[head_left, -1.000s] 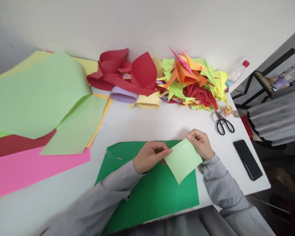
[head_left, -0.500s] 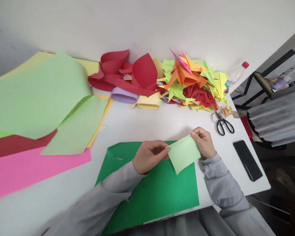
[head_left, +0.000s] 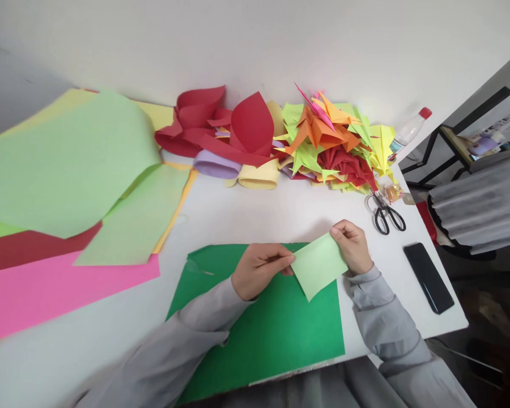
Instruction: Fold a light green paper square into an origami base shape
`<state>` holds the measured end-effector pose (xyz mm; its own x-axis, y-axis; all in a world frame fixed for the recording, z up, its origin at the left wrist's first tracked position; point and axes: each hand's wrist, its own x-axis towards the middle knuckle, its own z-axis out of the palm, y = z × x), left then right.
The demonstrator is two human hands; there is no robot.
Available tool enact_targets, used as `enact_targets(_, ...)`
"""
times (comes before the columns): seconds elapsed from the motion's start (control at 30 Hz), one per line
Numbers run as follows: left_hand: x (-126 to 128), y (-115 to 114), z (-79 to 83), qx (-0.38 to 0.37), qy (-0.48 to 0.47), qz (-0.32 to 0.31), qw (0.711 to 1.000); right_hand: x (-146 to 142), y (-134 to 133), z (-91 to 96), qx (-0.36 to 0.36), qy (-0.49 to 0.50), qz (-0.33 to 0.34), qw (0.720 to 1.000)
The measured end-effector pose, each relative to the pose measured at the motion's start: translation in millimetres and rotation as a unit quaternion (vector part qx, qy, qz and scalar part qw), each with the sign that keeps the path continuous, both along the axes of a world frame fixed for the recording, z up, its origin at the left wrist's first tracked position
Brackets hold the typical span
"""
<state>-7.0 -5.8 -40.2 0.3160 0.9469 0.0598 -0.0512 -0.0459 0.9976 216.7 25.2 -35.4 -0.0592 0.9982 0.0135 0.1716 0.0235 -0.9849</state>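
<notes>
Together, left hand (head_left: 261, 271) and right hand (head_left: 352, 247) grasp one small green paper (head_left: 319, 265)

The left hand pinches the paper's left corner between thumb and fingers, while the right hand grips its upper right part, thumb on top. The paper slants between them over the right part of a green board (head_left: 276, 334), one corner pointing down toward the near edge of the table (head_left: 238, 215); whether it touches the board cannot be told. The board lies along that near edge, under the left forearm.

Large pale green sheets (head_left: 68, 164) cover the table's left part, overlapping a pink sheet (head_left: 68, 292). Along the far edge rest red curled papers (head_left: 253, 124), a purple roll (head_left: 216, 164) and a yellow roll (head_left: 258, 175). A pile of folded paper pieces (head_left: 327, 139) sits near the far right corner, with a red-capped bottle (head_left: 410, 129) just beside it. Below the pile, black-handled scissors (head_left: 389, 218) lie near the right edge, and a black phone (head_left: 429, 277) lies close to the near right corner.
</notes>
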Motion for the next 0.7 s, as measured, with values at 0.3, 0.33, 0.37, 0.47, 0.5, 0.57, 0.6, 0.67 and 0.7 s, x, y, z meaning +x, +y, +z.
enact_targets(0.3,-3.5,0.5,2.3,-0.007,-0.02,-0.015,1.0,0.2,-4.5,14.1,-0.046,0.052,0.153,0.986)
enact_targets(0.33,-3.4,0.0,2.7,-0.002,-0.017,-0.025,1.0,-2.0,-6.1,15.0,-0.055,0.037,0.173,0.983)
enact_targets(0.37,-3.2,-0.5,3.1,0.006,-0.01,-0.032,0.999,-4.4,-7.9,15.4,-0.061,0.021,0.19,0.98)
enact_targets(0.47,-1.8,-2.3,3.8,0.044,0.027,-0.041,0.998,-11.3,-12.7,14.4,-0.064,-0.012,0.226,0.972)
enact_targets(0.5,-1.2,-2.9,3.7,0.062,0.04,-0.039,0.997,-13.2,-14.0,13.8,-0.059,-0.018,0.234,0.97)
enact_targets(0.57,0.3,-3.7,3.2,0.097,0.063,-0.03,0.993,-16.0,-15.7,12.7,-0.041,-0.027,0.237,0.97)
enact_targets(0.6,1.1,-4.1,3.0,0.112,0.073,-0.023,0.991,-17.0,-16.3,12.4,-0.028,-0.03,0.234,0.971)
enact_targets(0.67,3.2,-4.8,2.7,0.131,0.085,-0.013,0.988,-18.8,-17.1,12.1,-0.004,-0.034,0.229,0.973)
enact_targets(0.7,4.4,-5.1,2.8,0.138,0.09,-0.013,0.986,-19.7,-17.5,12.2,0.006,-0.033,0.23,0.973)
